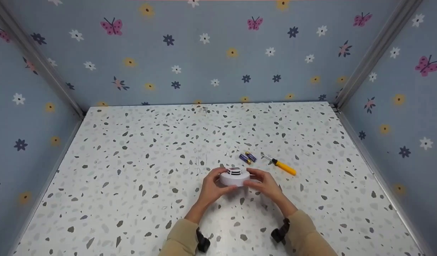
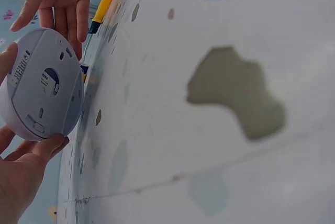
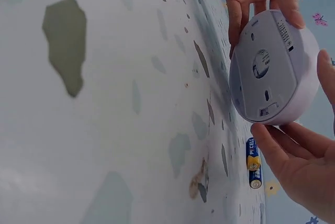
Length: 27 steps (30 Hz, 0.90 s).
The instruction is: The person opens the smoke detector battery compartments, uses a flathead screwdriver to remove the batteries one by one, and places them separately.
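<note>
A white round smoke detector (image 1: 235, 179) with a dark-slotted raised top is between both hands, tilted so its underside shows in the wrist views. My left hand (image 1: 211, 187) grips its left side, thumb at the near edge and fingers at the far side. On the other side, my right hand (image 1: 266, 184) touches the rim with its fingertips, its thumb standing off the casing in the right wrist view. That flat underside (image 2: 49, 85) carries slots, printed text and a round central recess. Two blue-and-gold batteries (image 1: 247, 157) lie just beyond the right hand.
A screwdriver (image 1: 284, 167) with a yellow handle lies right of the batteries, its shaft pointing back left. The speckled white tabletop (image 1: 133, 170) is bordered by blue flowered panels (image 1: 218, 53) at the back and both sides.
</note>
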Tool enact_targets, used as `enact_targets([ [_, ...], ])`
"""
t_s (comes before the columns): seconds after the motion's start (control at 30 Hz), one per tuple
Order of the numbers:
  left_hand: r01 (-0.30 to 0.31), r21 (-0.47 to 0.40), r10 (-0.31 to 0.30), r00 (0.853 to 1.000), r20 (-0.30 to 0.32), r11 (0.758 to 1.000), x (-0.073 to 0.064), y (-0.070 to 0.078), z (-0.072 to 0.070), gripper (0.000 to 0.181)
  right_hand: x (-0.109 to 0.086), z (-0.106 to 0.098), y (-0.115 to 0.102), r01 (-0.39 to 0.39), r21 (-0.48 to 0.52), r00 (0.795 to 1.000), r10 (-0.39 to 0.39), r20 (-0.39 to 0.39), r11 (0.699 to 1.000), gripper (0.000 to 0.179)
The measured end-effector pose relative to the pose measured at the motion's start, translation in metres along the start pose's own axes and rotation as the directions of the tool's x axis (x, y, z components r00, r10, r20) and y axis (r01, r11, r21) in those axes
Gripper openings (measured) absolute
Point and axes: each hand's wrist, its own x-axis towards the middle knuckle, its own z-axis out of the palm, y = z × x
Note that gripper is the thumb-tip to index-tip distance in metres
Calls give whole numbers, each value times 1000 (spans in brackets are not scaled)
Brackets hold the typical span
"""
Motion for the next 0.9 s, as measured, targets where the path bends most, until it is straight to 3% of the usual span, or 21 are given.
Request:
enact_targets([
  [0.2, 24, 44, -25, 1000, 13, 999, 5, -32, 5, 66, -9, 3, -24, -23, -10, 1000, 23, -3, 1000, 63],
  [0.43, 83, 137, -89, 995, 39, 987, 3, -33, 3, 79, -9, 7, -26, 9, 50, 1000, -10, 16, 999, 65],
  [0.77, 57, 197, -73, 994, 76, 979, 5, -34, 0, 82, -2, 10, -9, 14, 78, 1000, -16, 22, 997, 74],
  [0.9, 55, 186, -71, 994, 80, 981, 5, -36, -1, 80, 3, 12, 5, 22, 20, 1000, -22, -3, 1000, 75],
])
